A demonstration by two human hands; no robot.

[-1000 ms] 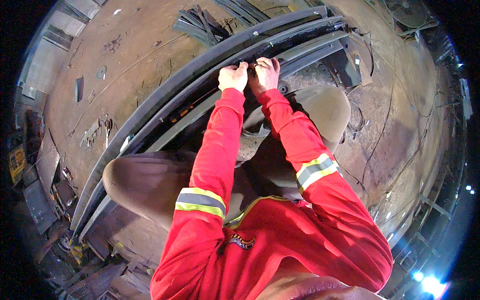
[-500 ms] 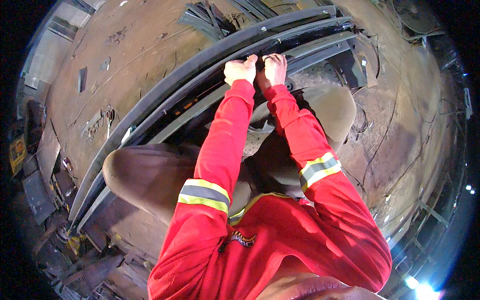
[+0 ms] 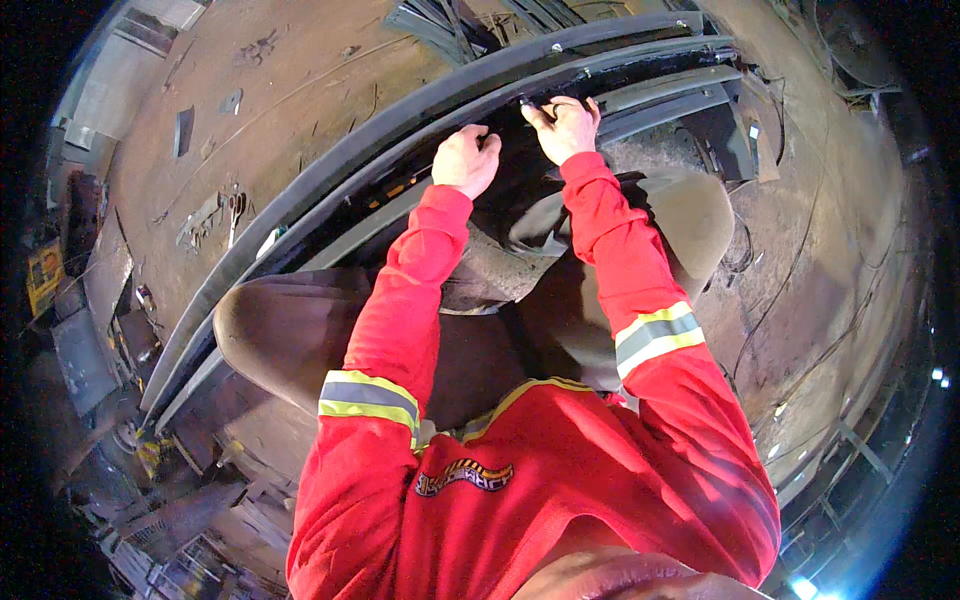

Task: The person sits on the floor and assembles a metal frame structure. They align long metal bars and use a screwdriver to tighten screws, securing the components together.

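Note:
My left hand is closed, its fingers curled over the dark gap between long grey metal beams. What it holds, if anything, cannot be made out. Farther right, my right hand is also closed, with thumb and fingers bent together above the same dark gap. Something tiny and pale shows by its thumb tip, too small to name. The hands are apart. A nearer pale grey beam passes by the right hand and runs on to the lower left. Small orange marks lie in the gap left of my left hand.
My bent knees flank the near side of the beams. Scissors-like tools lie on the brown floor to the left. Beyond the beams is a stack of metal strips. Thin cables cross the floor at right. Scrap lies at lower left.
My hands, close together before, have drawn apart. The left has moved left and a little nearer to me; the right has shifted to the right. The view has shifted slightly.

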